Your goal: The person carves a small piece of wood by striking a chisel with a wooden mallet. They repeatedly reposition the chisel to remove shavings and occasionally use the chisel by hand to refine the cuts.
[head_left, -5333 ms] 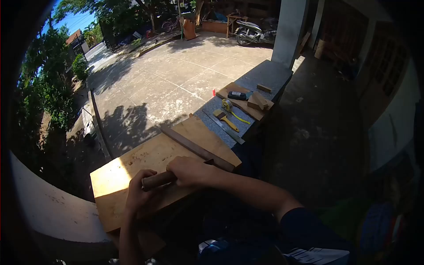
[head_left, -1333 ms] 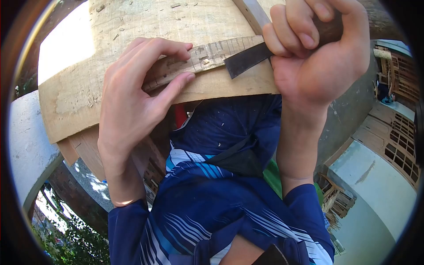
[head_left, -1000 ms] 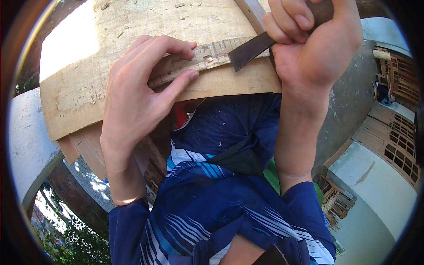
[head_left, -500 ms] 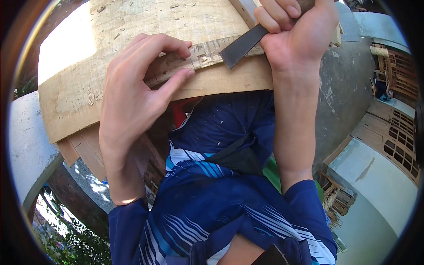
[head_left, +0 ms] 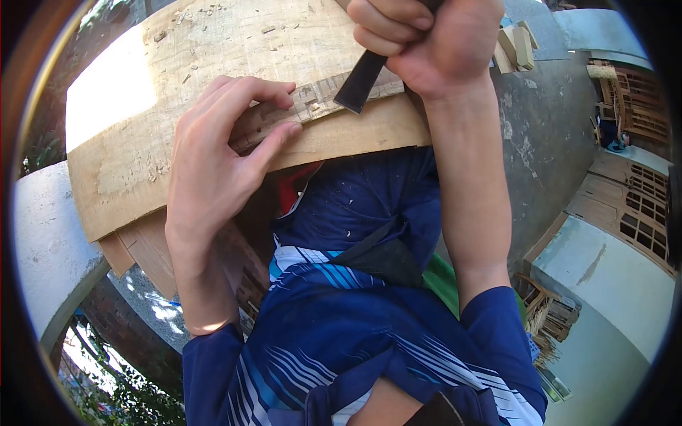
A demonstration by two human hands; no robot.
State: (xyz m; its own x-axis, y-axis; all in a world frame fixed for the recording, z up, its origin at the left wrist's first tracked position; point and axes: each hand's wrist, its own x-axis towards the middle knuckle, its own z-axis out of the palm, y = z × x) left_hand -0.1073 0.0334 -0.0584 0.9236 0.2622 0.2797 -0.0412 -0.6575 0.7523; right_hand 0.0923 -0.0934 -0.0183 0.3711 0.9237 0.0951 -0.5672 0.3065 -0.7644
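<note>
A narrow wooden strip [head_left: 325, 96] with rows of cut marks and small notches lies along the near part of a wide pale board [head_left: 121, 153]. My left hand [head_left: 209, 153] grips the strip's left part, thumb on the near side and fingers curled over the far side. In my right hand [head_left: 444, 46] is a chisel [head_left: 361, 79], its handle mostly hidden by the fist. The dark flat blade slants down to the left, and its edge overlaps the strip's near side, a short way right of my left fingertips.
Small wood chips [head_left: 268, 29] are scattered over the board. Wood offcuts [head_left: 522, 46] sit beyond my right wrist. My lap [head_left: 341, 192] is just below the board's near edge. A pale concrete ledge [head_left: 53, 227] stands at the left, and wooden lattice panels [head_left: 643, 202] are at the far right.
My right hand has moved left and the chisel now points more steeply down, its edge nearer my left hand. My left hand keeps its grip on the strip.
</note>
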